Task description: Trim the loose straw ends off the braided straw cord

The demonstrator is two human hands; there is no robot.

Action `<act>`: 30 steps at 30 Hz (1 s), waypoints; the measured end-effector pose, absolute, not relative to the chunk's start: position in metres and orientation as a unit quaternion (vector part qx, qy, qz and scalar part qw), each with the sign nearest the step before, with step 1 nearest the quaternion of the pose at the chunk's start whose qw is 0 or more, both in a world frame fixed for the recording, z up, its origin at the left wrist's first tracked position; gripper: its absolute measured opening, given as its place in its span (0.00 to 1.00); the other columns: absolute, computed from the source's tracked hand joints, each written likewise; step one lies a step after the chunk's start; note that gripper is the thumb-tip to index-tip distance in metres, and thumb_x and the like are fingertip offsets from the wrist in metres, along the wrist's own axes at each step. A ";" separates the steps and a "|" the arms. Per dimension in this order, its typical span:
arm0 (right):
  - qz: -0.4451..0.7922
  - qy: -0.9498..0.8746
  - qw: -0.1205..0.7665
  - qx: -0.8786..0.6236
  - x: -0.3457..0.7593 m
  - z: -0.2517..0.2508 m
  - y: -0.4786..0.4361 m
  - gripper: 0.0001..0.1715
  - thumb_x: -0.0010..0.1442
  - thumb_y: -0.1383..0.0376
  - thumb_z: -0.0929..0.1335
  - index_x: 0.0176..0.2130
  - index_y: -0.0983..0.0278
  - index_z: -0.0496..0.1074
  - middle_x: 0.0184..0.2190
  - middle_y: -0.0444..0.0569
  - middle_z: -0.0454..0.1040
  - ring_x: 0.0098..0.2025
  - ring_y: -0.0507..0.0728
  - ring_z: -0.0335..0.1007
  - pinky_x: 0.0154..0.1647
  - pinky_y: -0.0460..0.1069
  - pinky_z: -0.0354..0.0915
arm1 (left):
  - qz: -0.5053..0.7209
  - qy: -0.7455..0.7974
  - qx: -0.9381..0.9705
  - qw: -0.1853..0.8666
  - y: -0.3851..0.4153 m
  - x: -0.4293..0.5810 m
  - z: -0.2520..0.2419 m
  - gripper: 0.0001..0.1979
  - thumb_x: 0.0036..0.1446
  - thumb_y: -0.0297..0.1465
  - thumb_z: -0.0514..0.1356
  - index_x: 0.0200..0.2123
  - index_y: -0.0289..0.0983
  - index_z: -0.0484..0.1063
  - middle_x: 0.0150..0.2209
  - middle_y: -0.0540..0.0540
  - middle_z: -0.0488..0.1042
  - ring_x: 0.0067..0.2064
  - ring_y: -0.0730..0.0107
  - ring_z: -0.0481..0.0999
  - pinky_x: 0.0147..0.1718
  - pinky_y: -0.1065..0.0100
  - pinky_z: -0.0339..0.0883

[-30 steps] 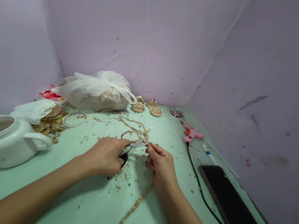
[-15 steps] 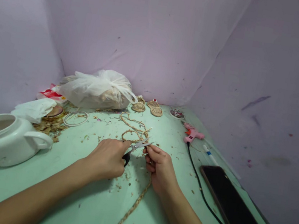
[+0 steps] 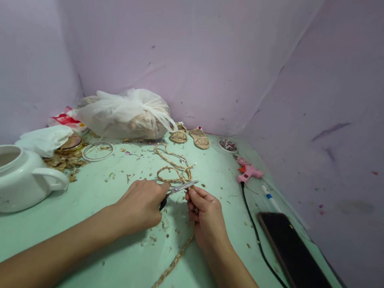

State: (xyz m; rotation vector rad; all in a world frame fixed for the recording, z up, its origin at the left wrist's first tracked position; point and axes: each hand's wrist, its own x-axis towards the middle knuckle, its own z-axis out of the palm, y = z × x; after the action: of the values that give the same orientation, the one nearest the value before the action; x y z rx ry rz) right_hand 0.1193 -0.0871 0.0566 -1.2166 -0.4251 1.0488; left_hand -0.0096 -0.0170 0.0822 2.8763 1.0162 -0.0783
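Observation:
My left hand [image 3: 145,203] is closed around the dark handles of a pair of scissors [image 3: 183,188], whose blades point right and now lie together. Just right of the blade tips, my right hand [image 3: 204,213] pinches a braided straw cord [image 3: 167,271]. From under that hand the cord runs down towards the near edge of the view. Beyond the scissors, more braided cord [image 3: 174,164] lies in loose loops on the green table [image 3: 112,268]. The exact end between my right fingertips is too small to make out.
At left stand a white pot [image 3: 23,184] and a white ring [image 3: 98,152]. A plastic bag [image 3: 126,116] and small woven slippers [image 3: 199,139] lie at the back. On the right are a pink glue gun [image 3: 249,171], its black cable, a marker [image 3: 271,198] and a phone [image 3: 306,271].
The scissor blades have gone from open to closed. Both hands stay in nearly the same place, and the cord has hardly moved.

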 end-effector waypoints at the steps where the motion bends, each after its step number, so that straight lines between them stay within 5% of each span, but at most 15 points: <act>1: 0.465 -0.187 0.676 -0.540 0.120 0.057 -0.087 0.10 0.38 0.63 0.70 0.19 0.68 0.68 0.15 0.40 0.59 0.16 0.44 0.44 0.14 0.43 0.34 | -0.022 0.330 0.942 0.053 -0.016 -0.010 0.083 0.14 0.41 0.24 0.50 0.34 0.41 0.65 0.27 0.45 0.72 0.30 0.60 0.72 0.23 0.68 0.55; 7: 0.489 -0.143 0.702 -0.498 0.125 0.057 -0.085 0.13 0.36 0.66 0.70 0.28 0.68 0.72 0.19 0.41 0.63 0.17 0.44 0.49 0.13 0.41 0.37 | 0.074 0.331 0.925 0.169 -0.001 -0.013 0.087 0.10 0.43 0.25 0.50 0.30 0.40 0.66 0.27 0.50 0.71 0.30 0.67 0.70 0.26 0.71 0.57; 12: 0.521 -0.129 0.693 -0.482 0.123 0.057 -0.085 0.09 0.38 0.70 0.67 0.26 0.68 0.71 0.19 0.43 0.65 0.18 0.45 0.56 0.14 0.40 0.51 | 0.141 0.370 0.890 0.226 0.010 -0.016 0.088 0.10 0.46 0.27 0.50 0.32 0.38 0.67 0.26 0.50 0.70 0.29 0.70 0.68 0.26 0.71 0.58; 19: 0.517 -0.153 0.684 -0.491 0.122 0.057 -0.086 0.07 0.39 0.66 0.68 0.24 0.68 0.69 0.20 0.42 0.63 0.16 0.43 0.48 0.11 0.39 0.35 | 0.065 0.361 0.913 0.180 -0.001 -0.015 0.094 0.11 0.44 0.27 0.52 0.34 0.42 0.66 0.29 0.50 0.72 0.33 0.67 0.70 0.30 0.71 0.59; 25: 0.503 -0.141 0.700 -0.487 0.124 0.056 -0.086 0.10 0.39 0.64 0.71 0.23 0.68 0.70 0.20 0.42 0.62 0.19 0.44 0.52 0.13 0.39 0.48 | 0.037 0.334 0.929 0.155 -0.005 -0.014 0.096 0.18 0.44 0.26 0.52 0.41 0.45 0.65 0.36 0.49 0.73 0.39 0.64 0.71 0.34 0.70 0.61; 30: 0.554 -0.105 0.701 -0.436 0.125 0.058 -0.085 0.06 0.38 0.70 0.69 0.19 0.68 0.66 0.18 0.42 0.60 0.17 0.44 0.48 0.10 0.39 0.40 | 0.022 0.319 0.945 0.068 -0.009 -0.011 0.090 0.23 0.44 0.27 0.53 0.47 0.41 0.61 0.39 0.44 0.72 0.42 0.58 0.70 0.38 0.65 0.61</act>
State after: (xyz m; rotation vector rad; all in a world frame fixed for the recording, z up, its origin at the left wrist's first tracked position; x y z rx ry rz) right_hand 0.1249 -0.0850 0.0577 -0.9713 -0.2338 1.2333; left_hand -0.0107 -0.0091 0.0900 2.8477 0.9596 0.0650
